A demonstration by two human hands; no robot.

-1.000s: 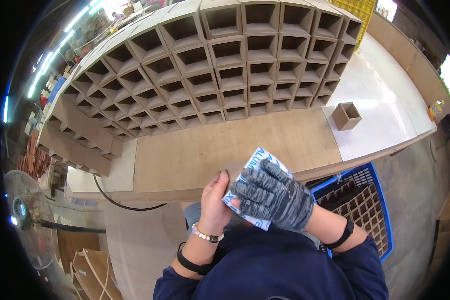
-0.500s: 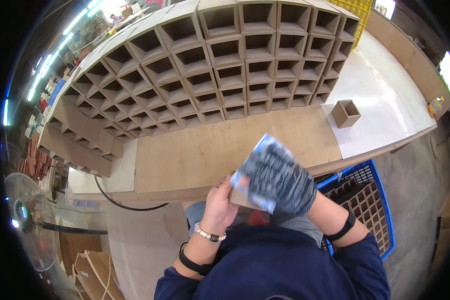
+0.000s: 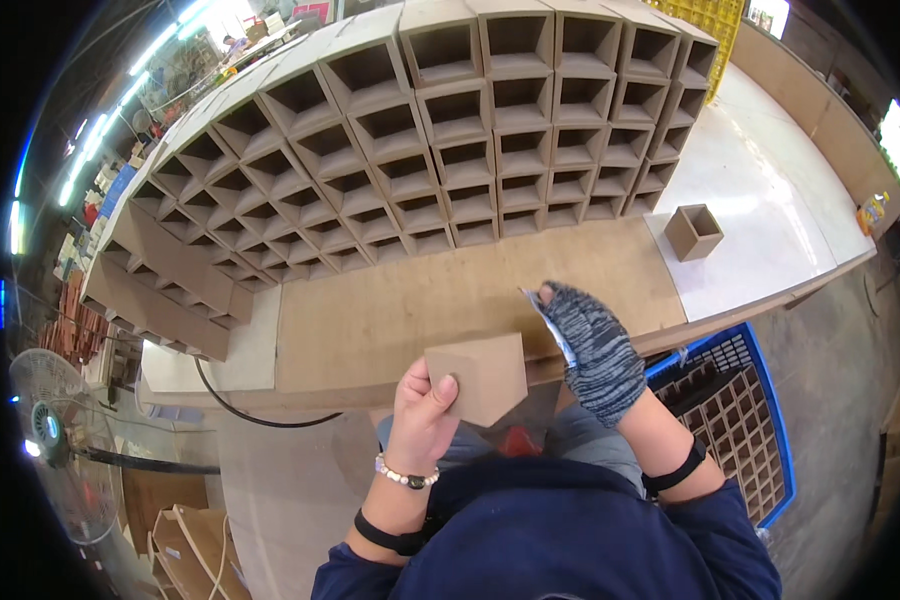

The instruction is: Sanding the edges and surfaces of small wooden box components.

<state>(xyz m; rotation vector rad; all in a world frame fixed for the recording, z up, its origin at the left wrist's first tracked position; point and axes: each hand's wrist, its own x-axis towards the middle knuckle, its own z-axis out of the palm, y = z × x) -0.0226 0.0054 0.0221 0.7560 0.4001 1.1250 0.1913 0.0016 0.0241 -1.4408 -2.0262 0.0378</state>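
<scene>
My bare left hand (image 3: 422, 412) grips a small brown fibreboard box (image 3: 493, 374) by its left side, thumb on the near face, over the table's front edge. To its right, apart from the box, my right hand (image 3: 598, 352) wears a grey-and-black knitted glove with the fingertips bare. Its fingers are closed on a thin blue-and-white sheet (image 3: 553, 330), seen almost edge-on; what kind of sheet it is I cannot tell. A single open-topped brown box (image 3: 693, 233) stands on the white part of the table at the right.
Stacked open brown boxes (image 3: 467, 159) form a wall along the table's back. The wooden tabletop (image 3: 390, 300) lies before them. Below the table at right is a blue crate (image 3: 782, 440) holding more boxes. A fan (image 3: 50, 425) stands left, near a black cable (image 3: 240, 408). A bottle (image 3: 872, 213) sits far right.
My right hand with the sheet has moved right, off the box. My left hand has turned the box, so a broad flat face now shows.
</scene>
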